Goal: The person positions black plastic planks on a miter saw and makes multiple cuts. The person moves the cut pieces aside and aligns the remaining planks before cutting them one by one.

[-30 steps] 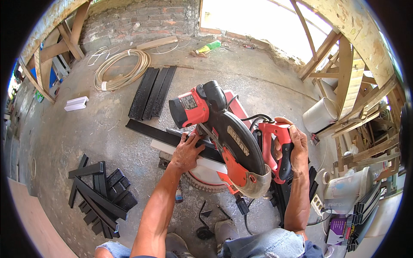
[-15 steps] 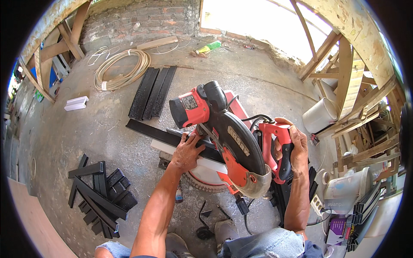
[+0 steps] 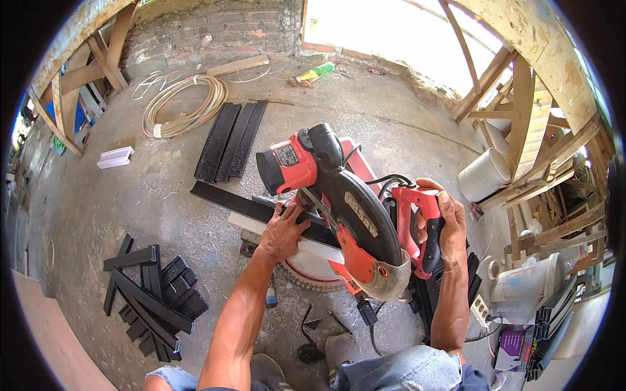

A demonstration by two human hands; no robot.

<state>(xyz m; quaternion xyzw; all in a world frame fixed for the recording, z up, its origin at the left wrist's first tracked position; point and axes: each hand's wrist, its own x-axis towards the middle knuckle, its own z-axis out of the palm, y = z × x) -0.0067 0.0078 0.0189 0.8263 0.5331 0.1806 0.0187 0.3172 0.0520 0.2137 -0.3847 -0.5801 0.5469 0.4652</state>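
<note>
A red and black miter saw (image 3: 362,208) stands on the floor in front of me, its head over the work. My right hand (image 3: 447,225) is wrapped round the red and black saw handle (image 3: 417,228). My left hand (image 3: 285,231) presses a black metal bar (image 3: 235,204) down on the saw's base (image 3: 313,264), fingers curled over it near the fence. The bar's left end juts out past the base. Its right end goes under the blade guard, which hides the blade and the spot where it meets the bar.
Cut black pieces (image 3: 156,293) lie heaped at left; longer black bars (image 3: 229,140) lie beyond the saw. A coiled hose (image 3: 182,107) rests farther back. White buckets (image 3: 486,176), a power strip (image 3: 480,309) and timber frames (image 3: 525,124) stand at right. A tape measure (image 3: 310,353) lies by my feet.
</note>
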